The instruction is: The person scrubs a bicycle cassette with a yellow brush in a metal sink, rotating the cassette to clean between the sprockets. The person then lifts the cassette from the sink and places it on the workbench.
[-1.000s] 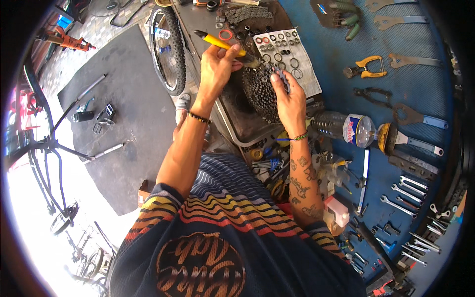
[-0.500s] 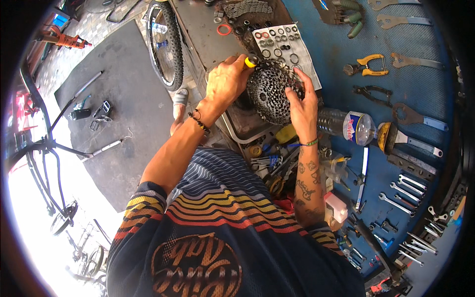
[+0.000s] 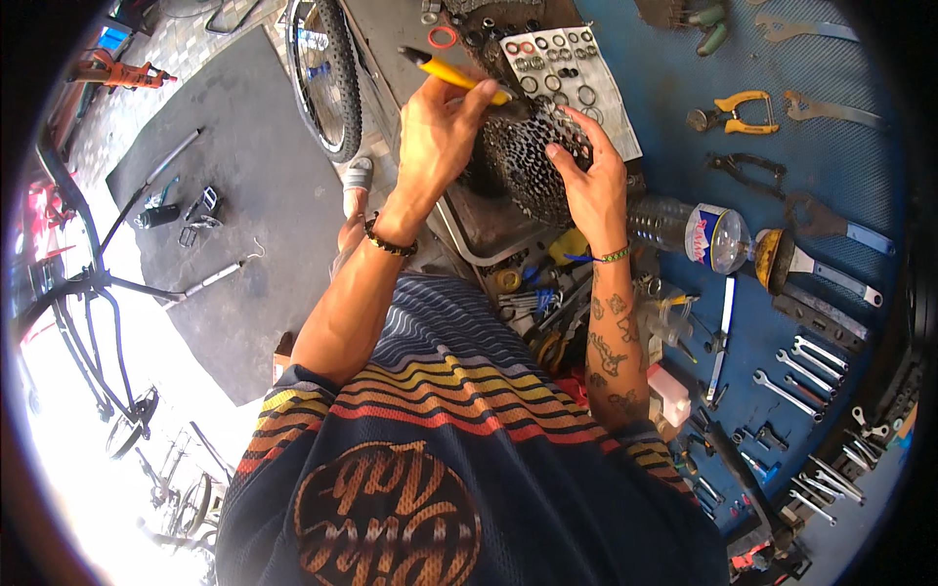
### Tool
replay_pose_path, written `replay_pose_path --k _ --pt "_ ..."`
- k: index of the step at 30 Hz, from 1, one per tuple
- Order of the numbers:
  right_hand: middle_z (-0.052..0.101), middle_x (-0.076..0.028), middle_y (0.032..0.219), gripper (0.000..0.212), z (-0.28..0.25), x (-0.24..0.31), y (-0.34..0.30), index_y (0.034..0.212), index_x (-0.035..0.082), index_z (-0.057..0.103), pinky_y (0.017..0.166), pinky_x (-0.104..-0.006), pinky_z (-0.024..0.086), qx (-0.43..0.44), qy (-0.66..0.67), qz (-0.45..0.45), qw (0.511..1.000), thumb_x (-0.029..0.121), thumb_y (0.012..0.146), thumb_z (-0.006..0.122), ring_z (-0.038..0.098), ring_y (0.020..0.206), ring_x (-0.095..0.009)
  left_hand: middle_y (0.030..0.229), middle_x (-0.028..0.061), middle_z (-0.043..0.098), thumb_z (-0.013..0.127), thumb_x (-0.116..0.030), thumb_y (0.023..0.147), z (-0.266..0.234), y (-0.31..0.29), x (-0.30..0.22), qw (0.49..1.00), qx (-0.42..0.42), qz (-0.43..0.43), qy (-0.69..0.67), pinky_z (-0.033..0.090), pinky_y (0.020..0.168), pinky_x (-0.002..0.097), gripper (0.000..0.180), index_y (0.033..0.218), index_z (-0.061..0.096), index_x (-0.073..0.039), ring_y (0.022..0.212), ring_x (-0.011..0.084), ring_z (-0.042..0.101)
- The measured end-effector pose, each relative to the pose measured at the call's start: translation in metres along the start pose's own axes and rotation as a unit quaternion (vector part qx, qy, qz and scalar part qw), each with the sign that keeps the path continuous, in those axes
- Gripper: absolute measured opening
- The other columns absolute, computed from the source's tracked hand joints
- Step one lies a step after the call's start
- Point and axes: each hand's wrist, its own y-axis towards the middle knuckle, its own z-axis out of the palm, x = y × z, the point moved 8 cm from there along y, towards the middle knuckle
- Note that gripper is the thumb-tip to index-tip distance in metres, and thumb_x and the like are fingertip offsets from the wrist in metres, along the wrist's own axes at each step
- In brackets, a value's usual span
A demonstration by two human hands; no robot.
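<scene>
My left hand (image 3: 435,137) is closed round a slim yellow-handled tool (image 3: 451,74) with a black end. The handle slants, its black end up and to the left; the lower end comes down at the upper left of the cassette and is too blurred to make out. A dark bicycle cassette (image 3: 532,166), many-toothed and tilted, is gripped at its right side by my right hand (image 3: 594,186), thumb on its face and fingers along the rim. Just beyond it lies a white sheet (image 3: 616,117) with several rings and small round parts on it.
Under the cassette is a metal tray (image 3: 469,249). A clear plastic bottle (image 3: 674,228) lies to the right of my right wrist. The blue mat (image 3: 743,195) carries yellow-handled pliers (image 3: 747,113) and several spanners (image 3: 787,393). At the left stands a bicycle wheel (image 3: 344,98).
My left hand has turned and shifted slightly left, swinging the yellow handle from end-on to slanting across the view. My right hand keeps its hold on the cassette.
</scene>
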Motion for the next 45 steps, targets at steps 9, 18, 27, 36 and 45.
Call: replay_pose_path --k 9,18,27,36,45 --pt "0.078 -0.018 0.118 0.047 0.010 0.015 -0.002 0.142 0.008 0.068 0.095 -0.0367 0.055 0.005 0.026 -0.049 0.998 0.010 0.096 0.078 0.074 0.102 -0.027 0.099 0.0158 0.082 0.078 -0.025 0.103 0.006 -0.008 -0.045 0.991 -0.034 0.035 -0.125 0.061 0.080 0.0337 0.031 0.117 0.074 0.002 0.086 0.0189 0.077" --pt "0.078 -0.020 0.116 0.048 0.012 0.013 -0.008 0.142 0.013 0.069 0.088 -0.0407 0.057 -0.004 -0.048 -0.015 0.999 0.013 0.096 0.079 0.077 0.101 -0.034 0.113 0.0133 0.078 0.074 -0.019 0.106 0.005 -0.010 -0.040 0.996 -0.020 0.019 -0.084 0.066 0.087 0.0330 0.029 0.124 0.068 0.003 0.102 0.0208 0.077" --pt "0.078 -0.021 0.111 0.048 0.014 0.016 -0.008 0.143 0.013 0.068 0.087 -0.0418 0.058 -0.001 -0.018 -0.040 0.999 0.010 0.096 0.077 0.078 0.101 -0.034 0.113 0.0146 0.078 0.072 -0.023 0.108 -0.001 -0.020 -0.027 0.992 -0.039 -0.011 -0.121 0.067 0.086 0.0337 0.034 0.127 0.066 0.004 0.097 0.0212 0.078" --pt "0.079 -0.019 0.106 0.046 0.011 0.026 -0.008 0.142 0.013 0.067 0.083 -0.0445 0.058 -0.027 -0.054 -0.097 0.993 0.011 0.096 0.072 0.076 0.089 -0.037 0.112 0.0149 0.078 0.072 -0.023 0.108 -0.002 -0.027 -0.024 0.995 -0.070 -0.048 -0.057 0.067 0.085 0.0353 0.033 0.127 0.067 0.003 0.095 0.0207 0.077" --pt "0.078 -0.022 0.111 0.052 0.010 0.031 -0.008 0.144 0.012 0.066 0.081 -0.0437 0.058 -0.017 -0.038 -0.066 0.997 0.004 0.093 0.061 0.076 0.088 -0.037 0.096 0.0133 0.081 0.075 -0.026 0.105 0.006 -0.025 -0.026 0.991 -0.041 0.009 -0.128 0.061 0.075 0.0305 0.034 0.122 0.072 0.003 0.083 0.0159 0.075"
